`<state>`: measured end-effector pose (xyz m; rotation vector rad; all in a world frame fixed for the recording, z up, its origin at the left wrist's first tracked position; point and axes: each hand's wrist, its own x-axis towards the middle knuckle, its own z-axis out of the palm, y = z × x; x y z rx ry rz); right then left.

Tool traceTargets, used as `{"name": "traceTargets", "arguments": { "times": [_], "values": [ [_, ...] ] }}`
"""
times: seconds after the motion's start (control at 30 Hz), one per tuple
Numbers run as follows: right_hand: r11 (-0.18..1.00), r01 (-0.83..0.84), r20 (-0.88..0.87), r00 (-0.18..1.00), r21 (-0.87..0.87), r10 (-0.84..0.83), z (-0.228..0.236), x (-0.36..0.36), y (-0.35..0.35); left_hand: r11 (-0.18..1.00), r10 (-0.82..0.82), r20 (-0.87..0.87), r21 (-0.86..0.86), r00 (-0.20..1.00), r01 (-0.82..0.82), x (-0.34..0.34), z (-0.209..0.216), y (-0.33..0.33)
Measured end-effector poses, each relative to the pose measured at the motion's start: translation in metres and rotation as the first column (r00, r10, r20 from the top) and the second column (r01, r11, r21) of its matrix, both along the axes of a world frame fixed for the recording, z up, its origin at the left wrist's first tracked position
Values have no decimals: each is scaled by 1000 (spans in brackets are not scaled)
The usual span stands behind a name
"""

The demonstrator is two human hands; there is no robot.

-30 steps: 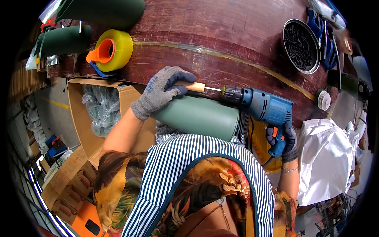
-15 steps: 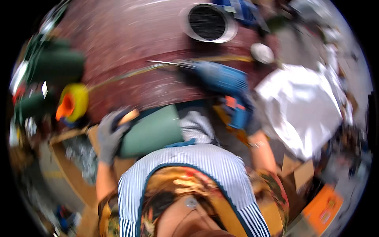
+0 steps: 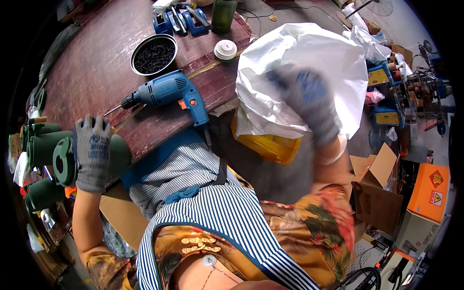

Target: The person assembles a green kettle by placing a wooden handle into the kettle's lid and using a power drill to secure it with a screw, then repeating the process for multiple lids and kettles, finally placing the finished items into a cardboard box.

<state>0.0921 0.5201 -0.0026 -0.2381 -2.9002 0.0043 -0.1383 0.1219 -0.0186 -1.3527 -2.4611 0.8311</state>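
My left hand, in a grey knit glove, lies over a dark green cylinder at the table's left edge. Its fingers point away from me along the cylinder, and the thumb side is mostly hidden. My right hand, also gloved, is smeared by motion over the mouth of a white woven sack; its fingertips cannot be made out. On the table's near edge a blue power drill lies on its side, its long bit pointing left. More green cylinders stand left of my left hand, one with a ring-shaped end.
A bowl of black screws sits beyond the drill, with a white round lid-like piece to its right. Blue tools and a green bottle are farther back. A yellow crate is under the sack; cardboard boxes stand at right.
My right hand has left the drill, now lying on the table, and has moved to the white sack. My left hand and its green cylinder have shifted left. The head view has turned right.
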Motion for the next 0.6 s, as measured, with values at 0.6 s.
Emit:
{"name": "traceTargets", "arguments": {
  "times": [0.6],
  "values": [
    [467,35,85,993,-884,87,104,49,80,485,-730,183,818,659,311,107,41,84]
  ]
}}
